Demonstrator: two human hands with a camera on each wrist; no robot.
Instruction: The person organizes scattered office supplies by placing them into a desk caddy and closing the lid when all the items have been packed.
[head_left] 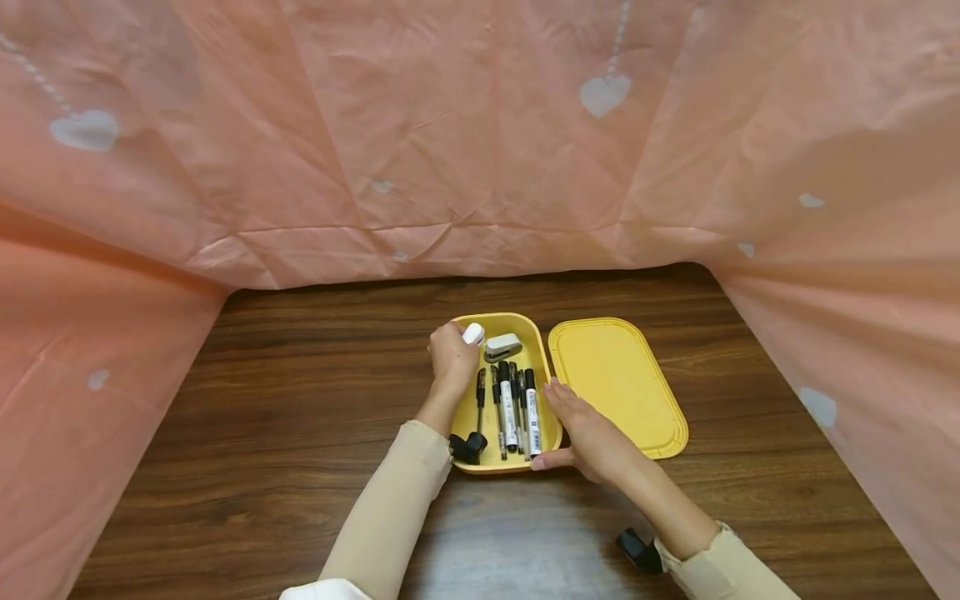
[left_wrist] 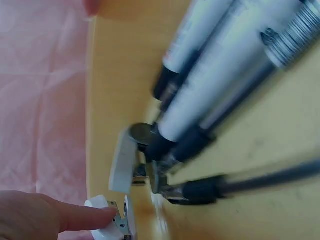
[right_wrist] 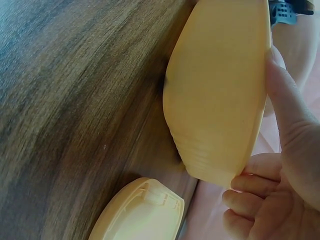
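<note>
My left hand (head_left: 454, 357) pinches a small white staple remover (head_left: 473, 333) over the far left corner of a yellow box (head_left: 551, 437). The left wrist view shows metal plates between the halves of the staple remover (left_wrist: 107, 216). Beside it in the box lies a white and grey stapler (head_left: 503, 346). Several black-capped pens (head_left: 480, 404) and white markers (head_left: 532, 417) lie lengthwise nearer the front. My right hand (head_left: 596, 437) rests against the box's right side, thumb spread to the near right corner. In the right wrist view, its fingertips touch the box wall (right_wrist: 217, 95).
A yellow lid (head_left: 615, 379) lies flat to the right of the box on the brown wooden table (head_left: 315, 400). Pink cloth (head_left: 480, 150) with white hearts hangs behind and at both sides. A black strap piece (head_left: 639, 550) is on the right wrist.
</note>
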